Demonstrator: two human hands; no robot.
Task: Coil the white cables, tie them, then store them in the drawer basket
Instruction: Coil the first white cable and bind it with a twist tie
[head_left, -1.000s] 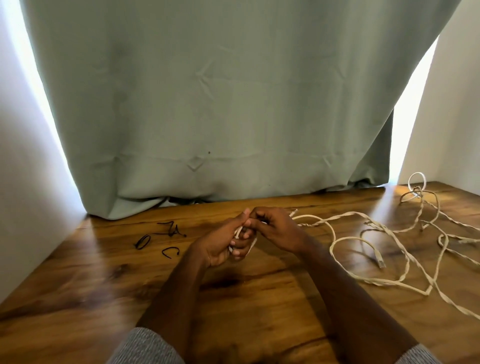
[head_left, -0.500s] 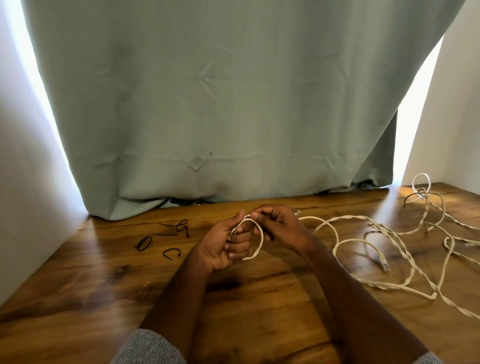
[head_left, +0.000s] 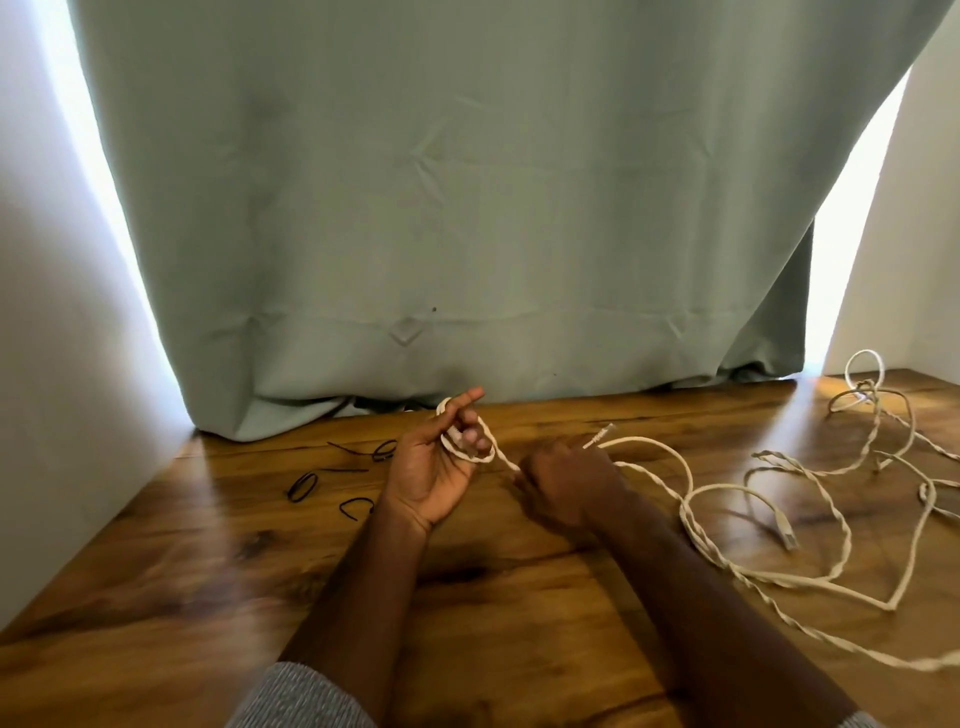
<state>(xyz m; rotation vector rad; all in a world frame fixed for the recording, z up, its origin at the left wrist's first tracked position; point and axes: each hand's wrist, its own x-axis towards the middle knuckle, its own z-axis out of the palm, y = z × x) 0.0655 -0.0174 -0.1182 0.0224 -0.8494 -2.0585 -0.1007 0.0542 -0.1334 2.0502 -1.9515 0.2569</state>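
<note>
A grey-green curtain (head_left: 467, 208) filled the upper and middle of the frame, its hem resting on the far edge of a wooden tabletop (head_left: 156, 597) that covered the whole lower frame. White walls stood at the left and right edges, with bright light showing in the gaps beside the curtain.

The white cables (head_left: 779, 519) lay loose and partly twisted together across the right half of the tabletop, running from the centre to the right edge, with one small upright loop at the far right near the curtain hem. A connector end (head_left: 787, 535) rested on the wood inside the sprawl.

The left hand (head_left: 436, 467) was raised at centre frame, palm toward the camera, index finger extended upward and the remaining fingers curled. A small coil of cable (head_left: 467, 441) was wound round those fingers and held there. The right hand (head_left: 566, 483), just right of it and slightly blurred, was closed on the same cable, which ran taut between the two hands. A short free end (head_left: 600, 435) projected beyond the right hand's knuckles.

Several black ties (head_left: 337, 478) lay scattered on the tabletop at left of centre, near the left hand but apart from it.
</note>
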